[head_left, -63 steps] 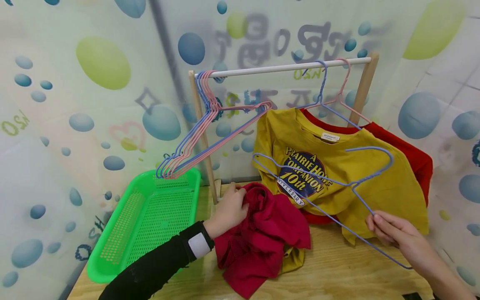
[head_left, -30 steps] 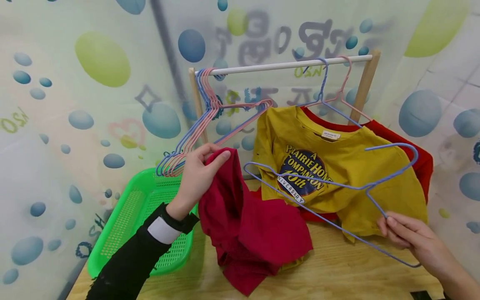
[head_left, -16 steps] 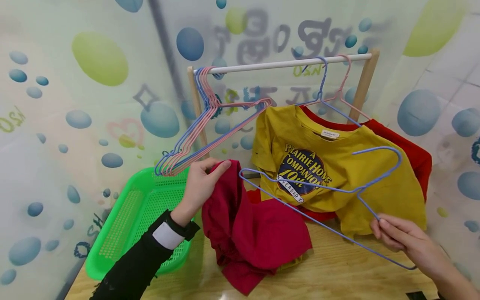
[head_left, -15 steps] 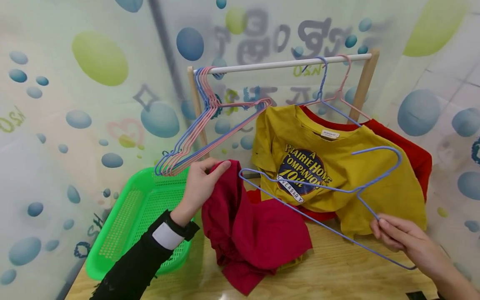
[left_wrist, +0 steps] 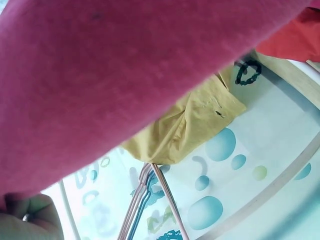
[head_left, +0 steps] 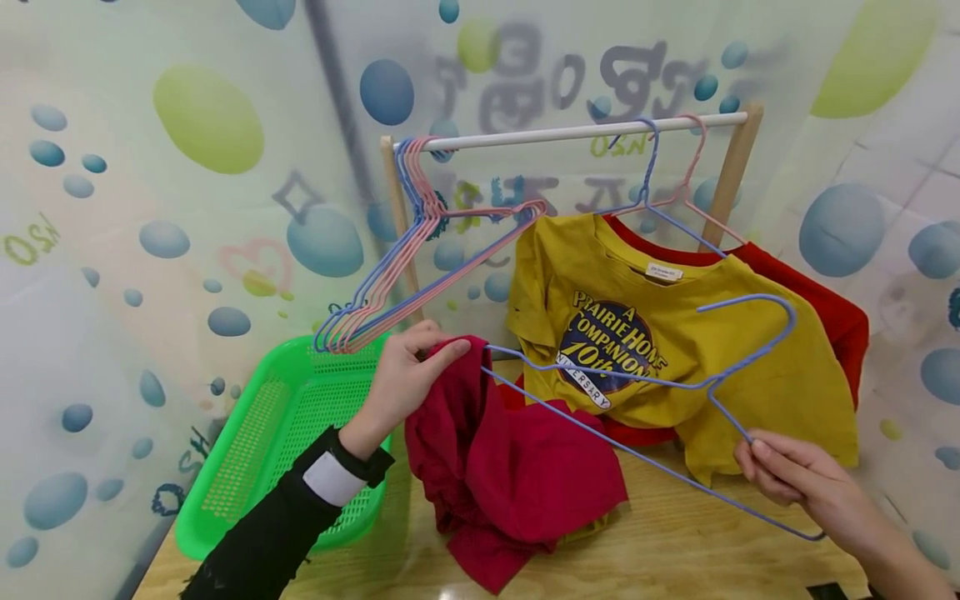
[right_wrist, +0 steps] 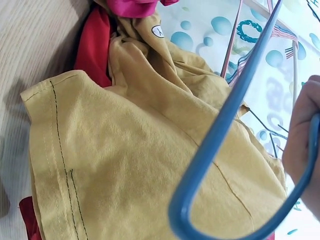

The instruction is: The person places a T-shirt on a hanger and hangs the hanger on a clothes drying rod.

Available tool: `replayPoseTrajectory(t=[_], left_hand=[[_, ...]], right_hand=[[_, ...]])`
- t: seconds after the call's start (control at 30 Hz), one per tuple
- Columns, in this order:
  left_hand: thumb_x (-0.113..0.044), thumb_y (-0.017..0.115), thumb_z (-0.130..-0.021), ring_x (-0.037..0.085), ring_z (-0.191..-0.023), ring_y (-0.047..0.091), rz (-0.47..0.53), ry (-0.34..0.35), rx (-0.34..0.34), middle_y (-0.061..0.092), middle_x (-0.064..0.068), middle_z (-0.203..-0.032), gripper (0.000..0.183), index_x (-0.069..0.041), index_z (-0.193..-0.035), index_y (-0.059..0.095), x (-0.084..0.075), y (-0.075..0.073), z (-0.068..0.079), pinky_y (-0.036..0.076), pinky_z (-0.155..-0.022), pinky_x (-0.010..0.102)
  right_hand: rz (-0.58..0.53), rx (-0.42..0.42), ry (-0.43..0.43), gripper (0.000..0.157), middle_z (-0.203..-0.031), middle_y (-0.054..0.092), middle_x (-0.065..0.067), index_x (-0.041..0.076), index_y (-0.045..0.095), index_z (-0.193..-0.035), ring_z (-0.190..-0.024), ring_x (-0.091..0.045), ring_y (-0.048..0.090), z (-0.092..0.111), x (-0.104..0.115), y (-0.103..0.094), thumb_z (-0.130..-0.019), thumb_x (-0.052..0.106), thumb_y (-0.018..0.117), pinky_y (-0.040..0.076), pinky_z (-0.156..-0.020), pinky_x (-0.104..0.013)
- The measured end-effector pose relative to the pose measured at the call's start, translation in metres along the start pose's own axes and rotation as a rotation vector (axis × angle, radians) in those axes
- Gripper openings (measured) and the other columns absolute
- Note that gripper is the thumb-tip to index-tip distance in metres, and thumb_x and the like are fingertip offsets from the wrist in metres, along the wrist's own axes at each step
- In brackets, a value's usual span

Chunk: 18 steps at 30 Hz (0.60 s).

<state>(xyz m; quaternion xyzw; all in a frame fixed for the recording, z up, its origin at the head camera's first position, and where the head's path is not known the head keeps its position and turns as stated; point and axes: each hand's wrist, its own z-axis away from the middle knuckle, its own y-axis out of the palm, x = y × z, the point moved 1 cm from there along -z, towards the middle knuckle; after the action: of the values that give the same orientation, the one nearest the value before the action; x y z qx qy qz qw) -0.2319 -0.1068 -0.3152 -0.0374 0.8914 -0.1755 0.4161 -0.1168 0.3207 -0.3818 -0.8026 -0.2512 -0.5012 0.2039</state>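
My left hand [head_left: 405, 375] pinches the upper edge of a crumpled crimson garment [head_left: 532, 475], which hangs down onto the wooden table. A blue wire hanger [head_left: 637, 377] is gripped near its right shoulder by my right hand [head_left: 787, 475]. The hanger's left end goes in behind the raised crimson cloth, or into its opening, and its tip is hidden there. In the left wrist view the crimson cloth [left_wrist: 110, 85] fills the upper left. The right wrist view shows the blue hanger [right_wrist: 225, 130] close up, with the fingers [right_wrist: 305, 130] curled round it at the right edge.
Behind stands a small rack with a white rail [head_left: 570, 135]. A yellow T-shirt [head_left: 682, 333] and a red shirt [head_left: 840, 333] hang at its right. Several bare hangers [head_left: 390, 267] bunch at its left end. A green basket [head_left: 187, 517] stands left, partly behind my left arm.
My left hand took the crimson garment's edge and lifted it up and left. My right hand brought the hanger left and slightly down, so its left end now disappears at the cloth.
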Motion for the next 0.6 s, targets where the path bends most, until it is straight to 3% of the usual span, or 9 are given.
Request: replayPoseTrajectory(t=[0.4, 0.6], left_hand=[[-0.016, 0.067, -0.090, 0.013, -0.064, 0.045, 0.002, 0.050, 0.059, 0.055, -0.002, -0.084, 0.015, -0.005, -0.092, 0.077, 0.000, -0.001, 0.006, 0.037, -0.055, 0.027], [-0.012, 0.068, -0.088, 0.014, -0.069, 0.046, 0.005, 0.100, 0.140, 0.054, 0.000, -0.086, 0.013, -0.003, -0.094, 0.076, -0.001, 0.000, 0.010, 0.038, -0.058, 0.027]], right_hand=[[0.023, 0.008, 0.018, 0.050, -0.063, 0.028, -0.008, -0.004, 0.051, -0.101, -0.048, -0.019, 0.022, -0.006, 0.000, 0.001, -0.097, -0.017, 0.002, 0.020, -0.043, -0.031], [0.060, 0.001, 0.074, 0.048, -0.065, 0.027, -0.008, -0.001, 0.052, -0.103, -0.050, -0.020, 0.021, -0.011, 0.001, 0.002, -0.099, -0.015, 0.006, 0.021, -0.046, -0.034]])
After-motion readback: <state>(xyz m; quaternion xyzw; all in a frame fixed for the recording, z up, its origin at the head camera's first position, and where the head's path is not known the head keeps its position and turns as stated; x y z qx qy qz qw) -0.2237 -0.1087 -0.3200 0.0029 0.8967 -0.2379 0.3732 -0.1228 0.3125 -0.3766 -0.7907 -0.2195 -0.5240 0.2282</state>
